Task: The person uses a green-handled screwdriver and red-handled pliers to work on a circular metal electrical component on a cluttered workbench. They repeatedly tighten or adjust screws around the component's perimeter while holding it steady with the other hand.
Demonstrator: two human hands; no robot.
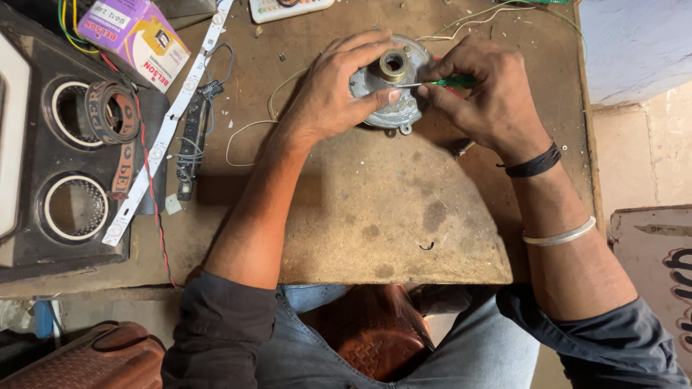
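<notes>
Two bare hands work over one round grey metal motor housing that lies flat on the worn brown workbench, near its far edge. The left hand wraps over the housing's left side, fingers curled across the top and thumb pressed on the near face, closed firmly on it. At the housing's middle sits one brass-coloured bushing, left uncovered between the hands. The right hand pinches one green-handled screwdriver, its thin shaft lying almost level and its tip touching the housing just beside the bushing. The right forearm wears two bands: one black cord at the wrist and one pale bangle further up.

To the left of the bench, one black speaker box shows two round openings. One white LED strip runs diagonally beside it, and one dark narrow circuit board lies next to the strip. One purple and white carton rests at the far left corner, and one white remote control lies at the far edge. Thin loose wires trail from the housing across the bench.
</notes>
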